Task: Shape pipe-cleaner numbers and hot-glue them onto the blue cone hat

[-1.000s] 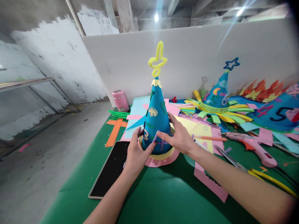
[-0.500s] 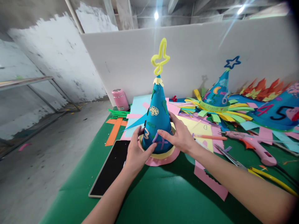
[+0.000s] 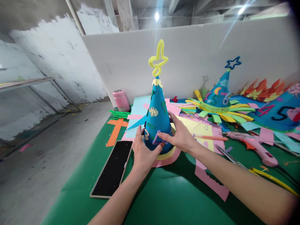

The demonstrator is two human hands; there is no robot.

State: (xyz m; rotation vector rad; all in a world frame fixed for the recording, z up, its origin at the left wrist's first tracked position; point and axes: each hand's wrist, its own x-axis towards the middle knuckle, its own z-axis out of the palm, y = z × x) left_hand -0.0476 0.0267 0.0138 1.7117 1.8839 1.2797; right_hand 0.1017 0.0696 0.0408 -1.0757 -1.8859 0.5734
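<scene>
Nearest you, the smooth green table covering (image 3: 164,200) lies under your forearms, and a flat, black-screened device with a pale rim (image 3: 112,168) rests just left of your left hand (image 3: 143,153), perhaps set aside to leave room at the middle. Your left hand is clasped around the lower left side of the tall blue paper-like cone hat (image 3: 159,120); your right hand (image 3: 181,134) is clasped on its right side. Cupping it low from both sides probably steadies a light, top-heavy shape while your thumbs bear on the bent purple fuzzy strip (image 3: 155,137) at its front.

The hat stands upright on the table before you, with a yellow and pink brim, a pale numeral 3, green patches, a cream cloud-like patch, a scalloped cream collar and a looped yellow fuzzy wire figure (image 3: 158,59) at its tip.

To your right, yellow-handled metal scissors (image 3: 231,156) and a pink glue gun (image 3: 253,142) lie near your right forearm, likely for easy reach. Farther back stand a pink cylindrical flask (image 3: 121,100) and a smaller blue star-topped cone hat (image 3: 219,93), before a plain white board (image 3: 131,62).
</scene>
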